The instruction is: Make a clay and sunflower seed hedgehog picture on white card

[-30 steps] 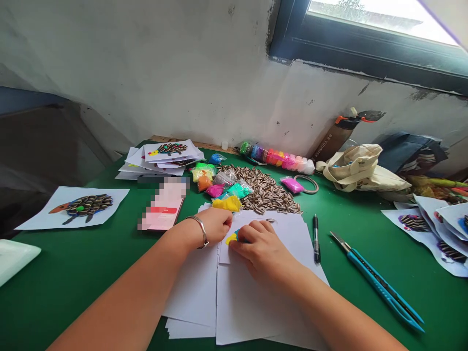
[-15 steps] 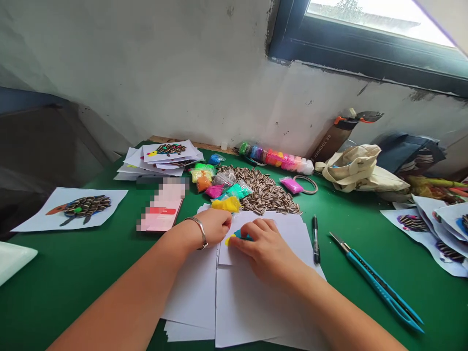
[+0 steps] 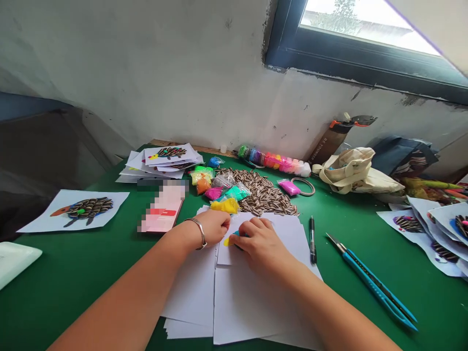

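The green worktop [image 3: 73, 273] fills the near scene, set against a white wall under a window. A stack of white paper sheets [image 3: 252, 302] lies at the near centre, with one smaller sheet on top at its far end. Beyond the stack, a heap of striped sunflower seeds [image 3: 266, 195] spreads toward the wall, with small bags of coloured clay [image 3: 219, 187] along its left edge. A cream cloth bag [image 3: 356, 170] sits at the far right. A finished seed picture on paper [image 3: 75, 210] lies at the left, well apart from the hands. To the right of the stack lie a blue utility knife [image 3: 376, 287] and, nearer the paper, a black pen [image 3: 312, 234].

The left hand [image 3: 212, 225], a bracelet on its wrist, is curled into a loose fist at the far left corner of the small sheet, its grip narrow, fingertips touching the paper beside the clay. The right hand [image 3: 261, 241] presses down on a small lump of yellow and blue clay [image 3: 231, 238] on that sheet, its grip nearly closed over it. The two hands almost touch.
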A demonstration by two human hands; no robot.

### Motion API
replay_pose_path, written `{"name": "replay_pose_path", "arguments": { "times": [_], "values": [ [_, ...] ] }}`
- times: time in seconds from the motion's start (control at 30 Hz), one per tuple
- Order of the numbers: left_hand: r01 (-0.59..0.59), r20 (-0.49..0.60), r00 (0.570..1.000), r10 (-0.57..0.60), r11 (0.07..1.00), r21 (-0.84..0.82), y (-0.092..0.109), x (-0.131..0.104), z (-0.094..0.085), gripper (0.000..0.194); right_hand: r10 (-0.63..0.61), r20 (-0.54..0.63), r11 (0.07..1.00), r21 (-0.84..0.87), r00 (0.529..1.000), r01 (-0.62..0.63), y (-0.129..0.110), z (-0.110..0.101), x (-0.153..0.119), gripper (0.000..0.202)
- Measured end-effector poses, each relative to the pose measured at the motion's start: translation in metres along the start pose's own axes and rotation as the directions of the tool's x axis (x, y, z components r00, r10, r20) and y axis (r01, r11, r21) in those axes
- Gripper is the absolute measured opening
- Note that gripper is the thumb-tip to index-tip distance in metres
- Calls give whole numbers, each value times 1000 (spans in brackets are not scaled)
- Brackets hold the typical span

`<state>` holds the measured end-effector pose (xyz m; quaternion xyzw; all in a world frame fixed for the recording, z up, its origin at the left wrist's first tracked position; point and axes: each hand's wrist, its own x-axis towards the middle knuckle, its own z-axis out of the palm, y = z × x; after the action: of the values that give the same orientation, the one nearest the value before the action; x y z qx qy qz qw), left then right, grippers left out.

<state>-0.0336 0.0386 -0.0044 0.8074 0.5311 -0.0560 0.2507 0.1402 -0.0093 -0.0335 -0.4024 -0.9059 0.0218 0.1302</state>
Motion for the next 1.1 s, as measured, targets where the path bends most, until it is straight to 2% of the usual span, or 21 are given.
{"name": "replay_pose_path", "arguments": {
  "times": [0.07, 0.23, 0.47, 0.57, 0.7, 0.87, 1.1],
  "values": [
    [-3, 1, 1000, 3, 1000, 1, 0, -1, -1, 16, 7, -13, 1000, 24, 1000, -7, 1, 1, 0, 21],
    [2, 0, 1000, -2, 1000, -7, 0, -1, -2, 16, 70, -45, 992, 104, 997, -65, 6, 5, 0, 46],
    [30, 18, 999, -30, 999, -39, 0, 1, -2, 18, -19, -36, 997, 71, 999, 22, 2, 9, 4, 23],
    [42, 22, 999, -41, 998, -37, 2, 1, -2, 18, -32, -54, 997, 74, 998, 36, 2, 9, 1, 23],
    [44, 23, 999, -44, 999, -20, 3, 1, -2, 18, -8, -91, 993, 115, 996, 19, 5, 9, -1, 36],
    [40, 29, 999, -39, 999, -15, 1, 2, -1, 19, -28, -77, 993, 108, 997, 36, 5, 8, 2, 25],
    [52, 31, 998, -51, 998, -27, -1, 3, -1, 16, 9, -78, 991, 135, 997, 2, -1, 10, 6, 29]
  ]
}}
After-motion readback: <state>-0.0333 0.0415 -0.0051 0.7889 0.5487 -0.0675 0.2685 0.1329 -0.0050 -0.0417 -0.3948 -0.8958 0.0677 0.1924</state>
